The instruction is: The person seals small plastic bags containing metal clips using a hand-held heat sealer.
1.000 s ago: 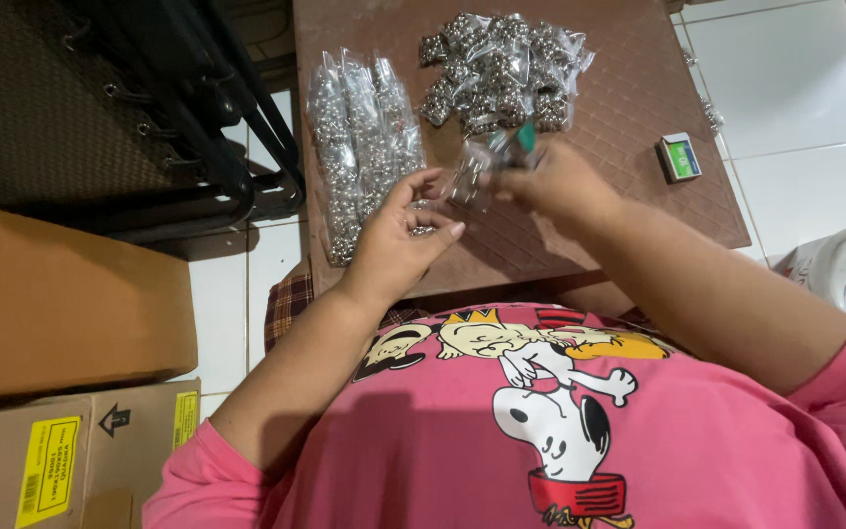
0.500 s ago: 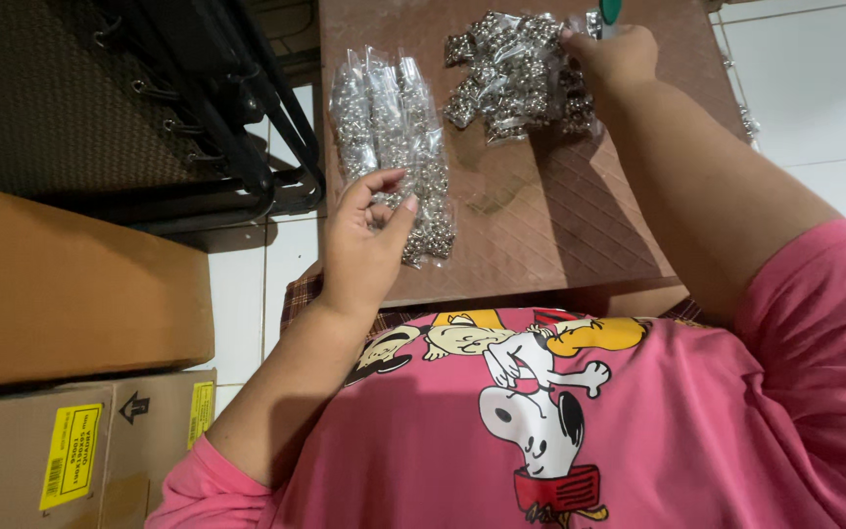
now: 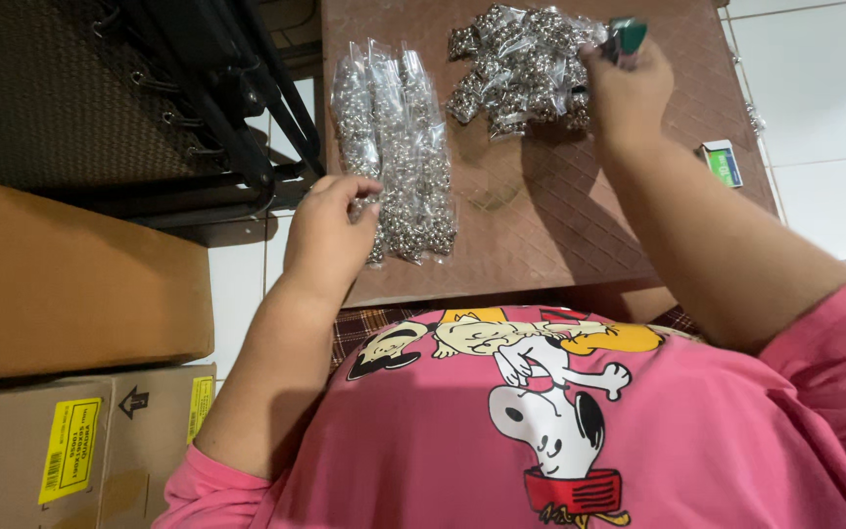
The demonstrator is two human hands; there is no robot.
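A row of long clear bags filled with small silver metal pieces point(image 3: 396, 147) lies on the left of a brown board point(image 3: 540, 235). My left hand point(image 3: 330, 230) rests at the near left end of that row, fingers touching a bag. A loose heap of small bags of the same silver pieces point(image 3: 521, 64) lies at the far side. My right hand point(image 3: 624, 93) is at the right edge of the heap, closed around a small green object point(image 3: 629, 34).
A small green and white box point(image 3: 722, 162) sits near the board's right edge. Cardboard boxes point(image 3: 70, 294) stand at the left on the white tiled floor. A black metal frame point(image 3: 217, 108) lies beyond them. My pink printed shirt fills the foreground.
My hands were together over the board with a small bag. My left hand moved down to the row of bags, and my right hand reached out to the far heap.
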